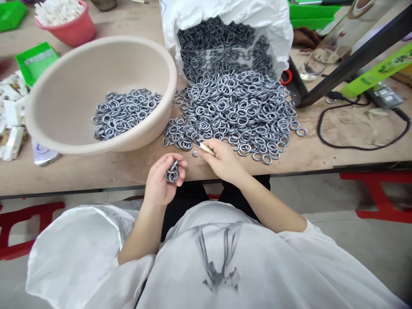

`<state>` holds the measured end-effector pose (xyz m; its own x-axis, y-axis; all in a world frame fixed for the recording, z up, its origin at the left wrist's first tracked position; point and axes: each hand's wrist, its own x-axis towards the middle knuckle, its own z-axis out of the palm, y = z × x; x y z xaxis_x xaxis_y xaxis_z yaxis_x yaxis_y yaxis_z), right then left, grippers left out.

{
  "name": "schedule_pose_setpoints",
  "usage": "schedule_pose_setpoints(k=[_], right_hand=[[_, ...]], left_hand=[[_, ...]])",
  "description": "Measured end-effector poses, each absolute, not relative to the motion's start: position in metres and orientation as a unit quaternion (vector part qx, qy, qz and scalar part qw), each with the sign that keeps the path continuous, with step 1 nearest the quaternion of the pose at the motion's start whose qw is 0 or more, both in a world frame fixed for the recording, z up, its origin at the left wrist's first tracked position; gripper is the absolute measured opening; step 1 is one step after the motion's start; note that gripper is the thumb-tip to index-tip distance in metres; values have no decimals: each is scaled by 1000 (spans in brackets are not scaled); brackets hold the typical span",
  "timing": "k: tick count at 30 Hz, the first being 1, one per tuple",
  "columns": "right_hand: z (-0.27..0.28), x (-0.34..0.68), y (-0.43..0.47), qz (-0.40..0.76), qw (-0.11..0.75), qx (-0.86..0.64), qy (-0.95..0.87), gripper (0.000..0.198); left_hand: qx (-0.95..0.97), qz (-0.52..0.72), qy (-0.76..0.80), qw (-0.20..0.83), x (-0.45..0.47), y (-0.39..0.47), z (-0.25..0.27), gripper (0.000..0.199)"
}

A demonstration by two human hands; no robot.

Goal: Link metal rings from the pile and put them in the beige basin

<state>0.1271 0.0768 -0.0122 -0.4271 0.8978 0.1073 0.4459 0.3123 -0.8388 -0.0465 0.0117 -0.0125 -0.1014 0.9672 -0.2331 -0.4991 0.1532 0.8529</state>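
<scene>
Cupped in my left hand (164, 176) at the table edge are several dark grey metal rings (172, 172), with the fingers curled round them. My right hand (222, 159) pinches a thin tool with a pale handle (207, 149); its dark tip points at the near edge of the ring pile, and its kind is not clear. A single ring (196, 154) lies on the table just left of that hand. Behind it spreads a large pile of rings (238, 111), spilling from a white sack (225, 10) that lies open towards me. More rings (125, 112) lie inside a wide beige basin (48, 98) on the left.
Back left stand a red bowl (75, 32) of white pieces and a green tray (37, 64). White pieces (13, 107) lie at the far left. On the right are a slanting black bar (350, 60), a clear bottle (337, 38) and a looped cable (322, 128). Red stools (380, 193) stand below.
</scene>
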Motion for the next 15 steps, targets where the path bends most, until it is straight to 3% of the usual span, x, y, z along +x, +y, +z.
schedule_pose_setpoints(k=[3,6,15], right_hand=[[-12,133,67,603,366,-353,-615,32],[-10,135,56,706,367,-323,-513,42],[-21,145,45,650,410,-331,-548,48]], left_hand=[[291,540,431,662,-26,15,-15,34],[308,484,417,705,-6,16,-15,45],[280,492,426,705,16,16,-11,46]])
